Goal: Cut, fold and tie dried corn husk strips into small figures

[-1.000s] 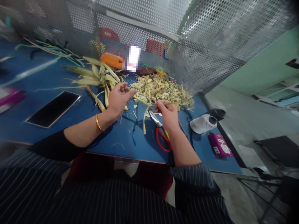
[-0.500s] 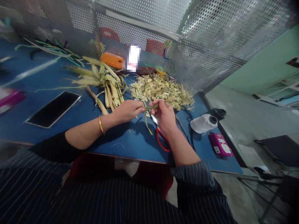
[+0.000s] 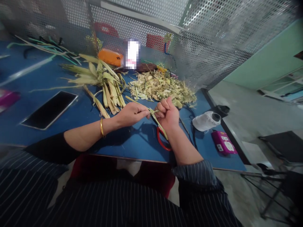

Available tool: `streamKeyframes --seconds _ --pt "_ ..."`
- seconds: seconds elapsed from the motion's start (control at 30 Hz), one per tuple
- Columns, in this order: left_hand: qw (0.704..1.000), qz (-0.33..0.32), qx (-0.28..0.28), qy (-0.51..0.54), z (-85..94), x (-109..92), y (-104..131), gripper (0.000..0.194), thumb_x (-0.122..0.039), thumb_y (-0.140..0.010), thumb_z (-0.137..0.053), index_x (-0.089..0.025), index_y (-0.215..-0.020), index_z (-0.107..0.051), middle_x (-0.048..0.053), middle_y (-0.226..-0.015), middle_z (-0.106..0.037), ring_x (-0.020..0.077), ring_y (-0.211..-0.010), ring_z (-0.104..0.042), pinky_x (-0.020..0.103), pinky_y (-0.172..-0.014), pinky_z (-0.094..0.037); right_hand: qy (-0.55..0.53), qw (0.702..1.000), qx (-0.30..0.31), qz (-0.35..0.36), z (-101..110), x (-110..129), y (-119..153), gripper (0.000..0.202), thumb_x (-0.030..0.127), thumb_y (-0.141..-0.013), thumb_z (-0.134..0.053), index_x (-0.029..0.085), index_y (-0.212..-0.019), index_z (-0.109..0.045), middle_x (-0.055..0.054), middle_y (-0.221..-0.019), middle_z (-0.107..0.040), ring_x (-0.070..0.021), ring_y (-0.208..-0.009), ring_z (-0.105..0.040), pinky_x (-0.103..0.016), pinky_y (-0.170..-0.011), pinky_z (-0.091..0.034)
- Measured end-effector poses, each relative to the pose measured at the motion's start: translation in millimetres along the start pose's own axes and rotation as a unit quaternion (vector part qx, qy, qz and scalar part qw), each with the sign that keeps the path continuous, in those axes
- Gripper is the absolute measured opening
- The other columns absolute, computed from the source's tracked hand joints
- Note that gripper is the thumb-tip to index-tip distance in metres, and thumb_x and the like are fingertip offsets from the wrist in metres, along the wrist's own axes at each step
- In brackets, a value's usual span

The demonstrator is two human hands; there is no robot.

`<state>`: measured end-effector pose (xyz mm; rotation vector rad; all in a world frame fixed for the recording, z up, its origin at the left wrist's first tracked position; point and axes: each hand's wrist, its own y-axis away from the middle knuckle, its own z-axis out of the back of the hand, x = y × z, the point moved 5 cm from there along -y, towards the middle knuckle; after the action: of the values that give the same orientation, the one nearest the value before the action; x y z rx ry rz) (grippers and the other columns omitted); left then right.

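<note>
My left hand (image 3: 132, 114) is closed, pinching a thin, pale green strip of corn husk (image 3: 162, 128) at a small knot-like crossing. My right hand (image 3: 169, 116) is curled into a fist just right of it, gripping one end of the strip. A loose end slants down across the right wrist, and another piece sticks out behind the left fingers. Under the right hand lie scissors with red handles (image 3: 158, 138), their blades partly hidden. Beyond the left hand is a bundle of corn husks (image 3: 112, 94); behind the right is a heap of shredded husk (image 3: 158, 85).
A dark phone (image 3: 49, 109) lies at left. Toward the back are an orange pouch (image 3: 110, 57) and a bright, blurred-out screen (image 3: 132, 54) before a perforated metal screen (image 3: 132, 23). A white thread cone (image 3: 204, 121) and a purple packet (image 3: 223, 142) sit near the table's right edge.
My right hand has turned and curled from a loose pinch into a fist, pulling its end of the husk. The crossing looks tighter, and the loose end now swings toward the right wrist.
</note>
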<state>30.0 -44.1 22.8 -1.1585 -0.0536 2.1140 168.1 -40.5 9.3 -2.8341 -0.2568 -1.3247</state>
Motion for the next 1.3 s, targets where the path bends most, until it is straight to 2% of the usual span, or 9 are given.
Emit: streamKeyframes --seconds 0.27,0.53,0.67,0.77,0.9,0.97,1.1,1.2,1.3 --pt "0.997 -0.041 0.062 -0.018 -4.3 4 2 0.028 -0.027 -0.090 -0.049 -0.017 -0.082 -0.074 -0.002 -0.062 -0.063 0.0093 -0.056 -0.048 0.022 -0.058 -0.035 0.063 0.997 -0.015 0.029 7 2 -2 0.062 0.068 -0.084 -0.049 0.021 -0.055 -0.020 0.009 -0.047 -0.016 -0.0065 -0.038 -0.013 -0.021 -0.036 -0.018" --pt "0.988 -0.074 0.118 -0.060 -6.3 2 3 0.031 -0.034 -0.092 -0.047 -0.018 -0.082 -0.072 0.002 -0.072 -0.067 0.0117 -0.065 -0.056 0.021 -0.064 -0.038 0.143 0.987 -0.031 0.061 7 3 -2 0.064 0.077 -0.082 -0.039 0.023 -0.056 -0.017 0.008 -0.047 -0.014 -0.0075 -0.038 -0.012 -0.023 -0.036 -0.020" --pt "0.997 -0.019 0.032 -0.071 -3.9 5 1 0.034 -0.038 -0.093 -0.045 -0.019 -0.082 -0.071 0.000 -0.069 -0.064 0.0117 -0.064 -0.053 0.023 -0.063 -0.036 0.169 0.981 -0.034 0.089 7 8 -3 0.063 0.078 -0.081 -0.040 0.023 -0.055 -0.021 0.008 -0.050 -0.015 -0.0072 -0.039 -0.012 -0.023 -0.036 -0.019" --pt "0.996 0.082 -0.034 0.030 -4.3 16 2 0.039 -0.046 -0.092 -0.047 -0.017 -0.079 -0.069 0.000 -0.061 -0.059 0.0105 -0.057 -0.049 0.023 -0.057 -0.035 0.187 0.974 -0.034 0.120 5 8 -2 0.060 0.074 -0.081 -0.045 0.023 -0.056 -0.028 0.008 -0.052 -0.020 -0.0072 -0.041 -0.017 -0.023 -0.038 -0.023" --pt "0.940 0.215 -0.084 0.252 -8.0 31 6 0.032 -0.045 -0.084 -0.058 -0.016 -0.079 -0.069 -0.002 -0.053 -0.053 0.0071 -0.044 -0.037 0.023 -0.044 -0.027 0.210 0.967 -0.001 0.143 3 0 -1 0.046 0.063 -0.080 -0.059 0.022 -0.064 -0.047 0.005 -0.058 -0.040 -0.0071 -0.047 -0.035 -0.022 -0.046 -0.035" --pt "0.922 0.226 -0.112 0.294 -4.5 33 6 0.024 -0.039 -0.078 -0.065 -0.016 -0.079 -0.070 -0.003 -0.053 -0.053 0.0062 -0.043 -0.035 0.023 -0.042 -0.025 0.228 0.962 -0.005 0.148 6 -3 -2 0.036 0.056 -0.078 -0.066 0.021 -0.071 -0.056 0.003 -0.067 -0.052 -0.0074 -0.054 -0.044 -0.023 -0.053 -0.043" --pt "0.923 0.192 -0.161 0.292 5.1 31 4 0.014 -0.028 -0.073 -0.067 -0.015 -0.075 -0.070 -0.004 -0.053 -0.053 0.0063 -0.047 -0.039 0.023 -0.046 -0.031 0.247 0.959 -0.059 0.129 14 -13 -4 0.034 0.054 -0.077 -0.067 0.021 -0.077 -0.060 0.002 -0.075 -0.060 -0.0095 -0.062 -0.057 -0.025 -0.063 -0.051" --pt "0.921 0.175 -0.193 0.291 4.9 28 2 0.010 -0.023 -0.071 -0.064 -0.015 -0.075 -0.069 -0.001 -0.064 -0.061 0.0086 -0.059 -0.050 0.023 -0.056 -0.041 0.241 0.963 -0.099 0.065 15 -29 -4 0.038 0.058 -0.077 -0.063 0.022 -0.077 -0.053 0.002 -0.066 -0.061 -0.0117 -0.055 -0.060 -0.027 -0.056 -0.052" --pt "0.913 0.171 -0.208 0.305 -0.7 24 2 0.009 -0.021 -0.071 -0.062 -0.015 -0.076 -0.067 0.002 -0.074 -0.066 0.0109 -0.067 -0.056 0.024 -0.062 -0.045 0.227 0.967 -0.115 0.020 10 -44 -1 0.037 0.058 -0.080 -0.060 0.024 -0.080 -0.046 0.004 -0.062 -0.061 -0.0098 -0.044 -0.054 -0.024 -0.044 -0.045"
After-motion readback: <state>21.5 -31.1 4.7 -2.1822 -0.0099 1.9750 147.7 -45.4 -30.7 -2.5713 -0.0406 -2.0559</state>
